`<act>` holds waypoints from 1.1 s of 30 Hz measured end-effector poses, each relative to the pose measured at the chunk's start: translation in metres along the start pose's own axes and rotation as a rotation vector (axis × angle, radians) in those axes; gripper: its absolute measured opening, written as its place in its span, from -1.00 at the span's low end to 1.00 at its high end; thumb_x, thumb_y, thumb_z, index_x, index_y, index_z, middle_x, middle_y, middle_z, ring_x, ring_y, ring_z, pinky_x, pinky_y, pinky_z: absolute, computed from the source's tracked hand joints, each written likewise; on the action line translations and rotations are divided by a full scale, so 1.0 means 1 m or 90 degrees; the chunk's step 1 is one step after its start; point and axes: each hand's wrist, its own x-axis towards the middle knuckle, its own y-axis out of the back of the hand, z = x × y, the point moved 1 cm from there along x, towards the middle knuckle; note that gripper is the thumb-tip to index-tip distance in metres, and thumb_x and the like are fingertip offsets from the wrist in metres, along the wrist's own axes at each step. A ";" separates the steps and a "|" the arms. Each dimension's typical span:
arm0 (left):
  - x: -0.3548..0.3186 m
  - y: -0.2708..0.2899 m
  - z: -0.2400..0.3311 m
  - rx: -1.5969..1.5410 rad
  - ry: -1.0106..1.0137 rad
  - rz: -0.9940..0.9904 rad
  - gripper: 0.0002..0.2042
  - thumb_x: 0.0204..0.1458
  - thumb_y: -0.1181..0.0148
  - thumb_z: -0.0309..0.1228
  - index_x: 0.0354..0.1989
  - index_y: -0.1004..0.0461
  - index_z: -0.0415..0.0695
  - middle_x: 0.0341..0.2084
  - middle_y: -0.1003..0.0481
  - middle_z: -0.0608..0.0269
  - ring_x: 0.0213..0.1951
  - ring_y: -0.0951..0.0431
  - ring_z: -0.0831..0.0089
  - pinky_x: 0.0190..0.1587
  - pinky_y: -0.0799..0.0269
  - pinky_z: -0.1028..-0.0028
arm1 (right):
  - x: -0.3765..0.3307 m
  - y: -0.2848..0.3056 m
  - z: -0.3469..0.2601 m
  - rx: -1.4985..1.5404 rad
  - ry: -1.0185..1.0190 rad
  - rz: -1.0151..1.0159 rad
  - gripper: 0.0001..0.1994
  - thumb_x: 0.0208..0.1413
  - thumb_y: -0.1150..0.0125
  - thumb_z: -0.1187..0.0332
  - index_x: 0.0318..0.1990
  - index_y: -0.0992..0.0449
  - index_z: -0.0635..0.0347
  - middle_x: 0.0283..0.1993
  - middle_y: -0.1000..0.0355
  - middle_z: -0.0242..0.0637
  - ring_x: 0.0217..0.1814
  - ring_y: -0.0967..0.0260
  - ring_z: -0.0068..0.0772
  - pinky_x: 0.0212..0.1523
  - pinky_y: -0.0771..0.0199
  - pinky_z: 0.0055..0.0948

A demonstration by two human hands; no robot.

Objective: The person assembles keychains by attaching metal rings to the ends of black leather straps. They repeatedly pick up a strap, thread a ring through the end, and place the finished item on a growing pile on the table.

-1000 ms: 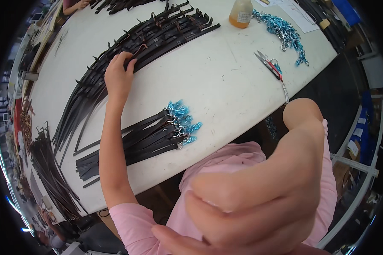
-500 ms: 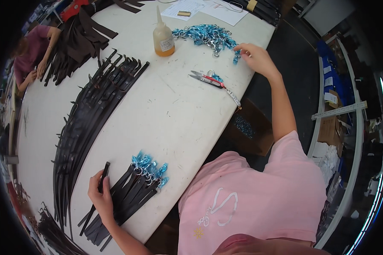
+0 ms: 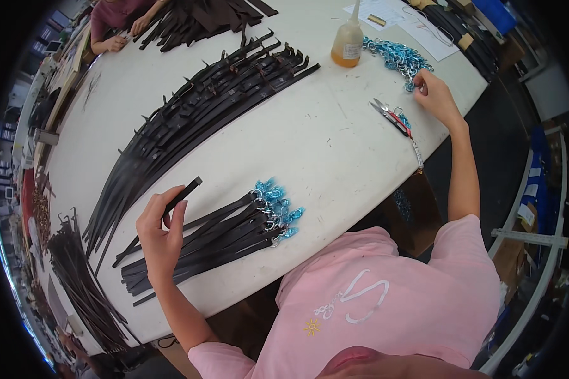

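My left hand [image 3: 159,235] is closed around a black strap [image 3: 184,194], whose squared end pokes up past the thumb and fingers. Beneath and beside that hand lies a bunch of black straps [image 3: 215,249], with metal clasps wrapped in blue film [image 3: 273,205] at their right ends. My right hand [image 3: 437,100] reaches to the near edge of a heap of loose blue-wrapped metal clasps [image 3: 399,57]. Its thumb and fingertips pinch at one blue-wrapped clasp [image 3: 409,86], partly hidden by the fingers. Red-handled thread snips [image 3: 395,119] lie close to the right hand.
A bottle of amber liquid [image 3: 348,44] stands beside the clasp heap, with papers [image 3: 427,33] behind. Long black straps [image 3: 189,126] spread across the table's middle; another bundle [image 3: 82,284] lies at the left. A co-worker [image 3: 117,28] sits across, near wide dark strips [image 3: 202,19].
The view has swung, so the table contents sit further right. My left hand still holds the strap, now more tilted. The right hand's fingers have closed in at the heap's edge.
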 end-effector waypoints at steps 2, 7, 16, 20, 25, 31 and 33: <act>0.004 0.005 0.014 -0.061 -0.044 -0.006 -0.81 0.05 -0.32 -0.59 -0.14 -0.62 -0.22 -0.49 -0.48 0.39 -0.54 -0.25 0.68 -0.52 -0.05 0.61 | 0.008 0.009 -0.029 0.035 -0.010 0.051 -0.82 0.16 -0.20 0.50 -0.09 -0.54 0.24 -0.29 -0.50 -0.28 -0.37 -0.40 -0.52 -0.28 -0.47 -0.48; 0.002 -0.038 0.018 -0.266 0.031 0.010 -0.88 0.06 -0.25 -0.66 -0.23 -0.60 -0.25 -0.46 -0.58 0.38 -0.47 -0.37 0.76 -0.43 -0.21 0.67 | 0.010 0.007 -0.189 0.641 0.336 -0.098 -0.76 0.24 -0.15 0.59 0.03 -0.59 0.30 -0.09 -0.58 -0.24 -0.32 -0.46 -0.65 -0.38 -0.57 -0.60; 0.008 -0.077 -0.010 -0.420 0.184 -0.108 -0.82 0.35 -0.08 -0.45 -0.14 -0.59 -0.27 -0.40 -0.57 0.31 -0.38 -0.43 0.67 -0.41 -0.27 0.63 | -0.035 -0.133 -0.273 0.855 -0.086 -0.614 -0.71 0.24 -0.30 0.36 0.03 -0.51 0.33 -0.19 -0.60 -0.17 -0.19 -0.61 -0.46 -0.15 -0.68 -0.46; 0.000 -0.094 -0.009 -0.484 0.150 -0.097 -0.84 0.33 -0.09 -0.45 -0.18 -0.55 -0.30 -0.40 -0.58 0.29 -0.31 -0.50 0.60 -0.20 -0.43 0.58 | -0.038 -0.137 -0.276 0.831 -0.096 -0.647 -0.70 0.26 -0.28 0.36 0.06 -0.49 0.34 -0.20 -0.60 -0.17 -0.18 -0.61 -0.46 -0.10 -0.67 -0.46; 0.008 -0.089 -0.011 -0.517 0.267 -0.191 -0.77 0.35 -0.09 -0.38 -0.20 -0.55 -0.32 -0.37 -0.59 0.28 -0.30 -0.50 0.60 -0.18 -0.45 0.57 | -0.036 -0.140 -0.271 0.829 -0.071 -0.618 -0.69 0.29 -0.24 0.33 0.10 -0.53 0.31 -0.21 -0.60 -0.21 -0.21 -0.59 -0.51 -0.09 -0.65 -0.50; 0.010 -0.092 -0.009 -0.504 0.264 -0.175 -0.67 0.35 -0.10 -0.21 -0.22 -0.57 -0.30 -0.37 -0.58 0.30 -0.32 -0.47 0.62 -0.16 -0.43 0.53 | -0.032 -0.142 -0.267 0.795 -0.060 -0.634 -0.70 0.28 -0.24 0.33 0.08 -0.57 0.30 -0.27 -0.59 -0.28 -0.27 -0.56 -0.55 -0.14 -0.62 -0.57; 0.012 -0.094 -0.009 -0.519 0.305 -0.184 -0.68 0.35 -0.11 -0.23 -0.24 -0.58 -0.29 -0.40 -0.57 0.32 -0.34 -0.45 0.64 -0.19 -0.41 0.55 | -0.030 -0.143 -0.267 0.793 -0.047 -0.630 -0.70 0.27 -0.25 0.33 0.08 -0.57 0.30 -0.28 -0.59 -0.29 -0.28 -0.56 -0.56 -0.16 -0.61 -0.58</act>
